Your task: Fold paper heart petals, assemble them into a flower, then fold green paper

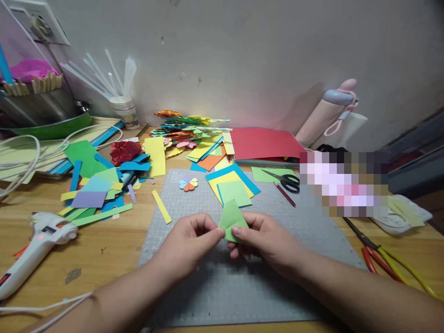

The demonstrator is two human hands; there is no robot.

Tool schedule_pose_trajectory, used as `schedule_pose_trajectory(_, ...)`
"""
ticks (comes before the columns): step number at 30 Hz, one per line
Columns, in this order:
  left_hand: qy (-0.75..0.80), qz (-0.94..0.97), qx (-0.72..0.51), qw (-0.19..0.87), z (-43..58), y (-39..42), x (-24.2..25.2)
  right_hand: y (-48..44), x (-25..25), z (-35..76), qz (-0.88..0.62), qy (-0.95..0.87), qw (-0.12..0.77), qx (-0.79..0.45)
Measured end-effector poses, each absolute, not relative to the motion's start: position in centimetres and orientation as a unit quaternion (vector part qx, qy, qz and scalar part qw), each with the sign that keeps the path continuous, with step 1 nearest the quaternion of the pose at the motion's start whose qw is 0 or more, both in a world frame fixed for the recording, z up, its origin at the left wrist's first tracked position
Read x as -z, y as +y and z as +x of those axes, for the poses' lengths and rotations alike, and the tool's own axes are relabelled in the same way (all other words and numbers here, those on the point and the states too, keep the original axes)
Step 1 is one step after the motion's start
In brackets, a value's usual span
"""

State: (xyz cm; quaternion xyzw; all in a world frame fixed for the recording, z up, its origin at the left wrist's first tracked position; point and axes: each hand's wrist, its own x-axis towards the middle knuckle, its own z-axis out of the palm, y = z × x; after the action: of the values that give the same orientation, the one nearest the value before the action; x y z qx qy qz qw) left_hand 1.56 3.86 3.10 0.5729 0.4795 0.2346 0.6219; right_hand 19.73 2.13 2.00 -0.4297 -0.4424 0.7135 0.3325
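A light green piece of folded paper (pixel 233 216) is held up above the grey cutting mat (pixel 180 286). My left hand (pixel 197 236) pinches its left edge between thumb and forefinger. On the right side, my right hand (pixel 262 236) grips the same paper, thumb on top and fingers curled beneath. Behind it on the mat lie stacked squares of green, yellow and blue paper (pixel 255 178). A small multicoloured paper flower (pixel 188 184) rests farther left, with a yellow strip (pixel 161 206) at the mat's left edge.
Black scissors (pixel 289 180) and a dark red pencil (pixel 285 194) lie at the mat's back right. Pliers (pixel 381 259) are at the right. A white glue gun (pixel 38 249), paper scraps (pixel 92 192) and a red crumpled flower (pixel 125 151) sit left. A red sheet (pixel 265 144) is behind.
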Motion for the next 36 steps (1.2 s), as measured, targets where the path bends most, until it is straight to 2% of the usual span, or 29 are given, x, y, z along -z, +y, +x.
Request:
schedule_pose_trajectory(3, 0.451, 0.651, -0.226, 0.567, 1.3, 3.5, -2.8, 2.4, -1.9, 20.1, -0.408, -0.402, 0.324, -0.753)
schedule_pose_trajectory(6, 0.4, 0.788, -0.293, 0.366, 0.7, 3.4, -2.7, 2.8, -1.9, 20.7, -0.379, -0.355, 0.287, -0.805)
schedule_pose_trajectory(9, 0.287, 0.898, -0.292, 0.16, 0.2, 3.6, -2.6, 2.9, -1.9, 21.0, -0.36, -0.331, 0.225, -0.843)
schedule_pose_trajectory(12, 0.221, 0.934, -0.274, 0.064, -0.2, 4.1, -2.7, 2.8, -1.8, 20.8, -0.371, -0.386, 0.185, -0.824)
schedule_pose_trajectory(14, 0.219, 0.936, -0.273, 0.034, -0.2, 4.4, -2.7, 2.7, -1.9, 20.8, -0.427, -0.483, 0.229, -0.73)
schedule_pose_trajectory(17, 0.24, 0.938, -0.251, -0.005, -0.2, 4.8, -2.5, 2.4, -2.2, 21.0, -0.485, -0.694, 0.336, -0.413)
schedule_pose_trajectory(19, 0.245, 0.942, -0.23, -0.025, -0.1, 4.9, -2.2, 2.2, -2.3, 21.1, -0.439, -0.807, 0.323, -0.226)
schedule_pose_trajectory(22, 0.246, 0.946, -0.206, -0.048, 0.3, 4.6, -1.5, 1.9, -2.0, 21.0, -0.377, -0.892, 0.233, -0.093)
schedule_pose_trajectory(25, 0.253, 0.95, -0.179, -0.042, 0.8, 4.2, -1.0, 1.8, -1.1, 20.7, -0.353, -0.921, 0.163, -0.034)
schedule_pose_trajectory(28, 0.282, 0.949, -0.138, 0.004, 1.1, 3.7, -1.3, 1.9, -0.6, 20.6, -0.344, -0.93, 0.128, -0.028)
schedule_pose_trajectory(31, 0.323, 0.941, -0.092, 0.042, 1.0, 3.5, -2.0, 2.0, -0.8, 20.6, -0.348, -0.929, 0.118, -0.049)
schedule_pose_trajectory(36, 0.325, 0.941, -0.092, 0.014, 0.6, 3.4, -2.3, 2.1, -1.2, 20.7, -0.35, -0.924, 0.13, -0.079)
